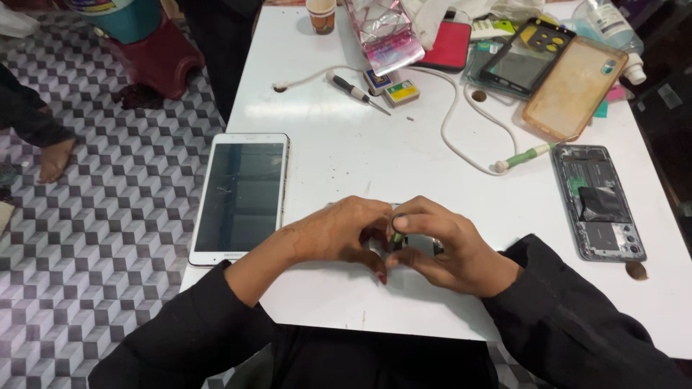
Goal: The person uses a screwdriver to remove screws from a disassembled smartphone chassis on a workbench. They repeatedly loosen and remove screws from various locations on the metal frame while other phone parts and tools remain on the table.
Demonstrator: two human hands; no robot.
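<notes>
Your left hand [339, 234] and right hand [447, 248] meet at the near edge of the white rectangular table [346, 158], fingers curled narrow and pressed together around a small dark metal part [422, 245] that sits under your right fingers [425, 223]. Your right thumb and forefinger pinch a thin green-tipped tool [397, 236] just where the two hands touch. Beside your left fingers lies a white-framed tablet with a dark glass screen [241, 196]; well beyond your right fingers rests an opened grey phone body [598, 202].
</notes>
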